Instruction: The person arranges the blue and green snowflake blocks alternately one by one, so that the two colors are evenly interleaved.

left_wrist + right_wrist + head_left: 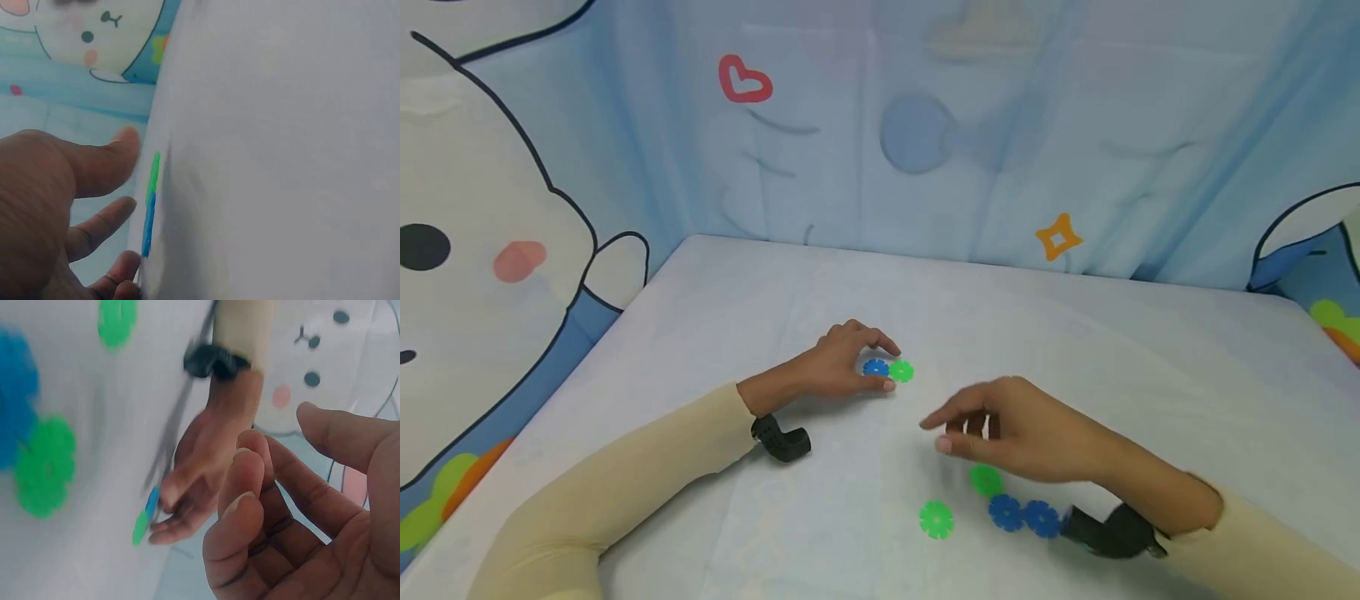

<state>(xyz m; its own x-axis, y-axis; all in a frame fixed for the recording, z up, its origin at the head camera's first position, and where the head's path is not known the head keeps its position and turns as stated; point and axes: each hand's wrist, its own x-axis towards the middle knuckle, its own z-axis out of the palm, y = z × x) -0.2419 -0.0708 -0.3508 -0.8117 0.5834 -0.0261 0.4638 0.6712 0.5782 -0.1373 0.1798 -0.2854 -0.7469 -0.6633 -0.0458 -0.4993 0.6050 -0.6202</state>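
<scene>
On the far part of the table, a blue notched plastic disc (876,367) and a green notched disc (902,372) lie flat, overlapping or touching at their edges. My left hand (844,364) is spread around this pair, with thumb and forefinger on opposite sides. In the left wrist view a gap shows between the thumb and the pair (152,203). Raised above the table, my right hand (1026,429) has loosely bent fingers and holds nothing. Beneath it are another green disc (986,480) and two blue discs (1005,512), edge to edge in a row.
A separate green disc (937,520) lies left of that row, towards the near side. Black wrist cameras (782,439) sit under both forearms. The white tabletop (820,533) ends at a printed blue curtain (835,167) behind.
</scene>
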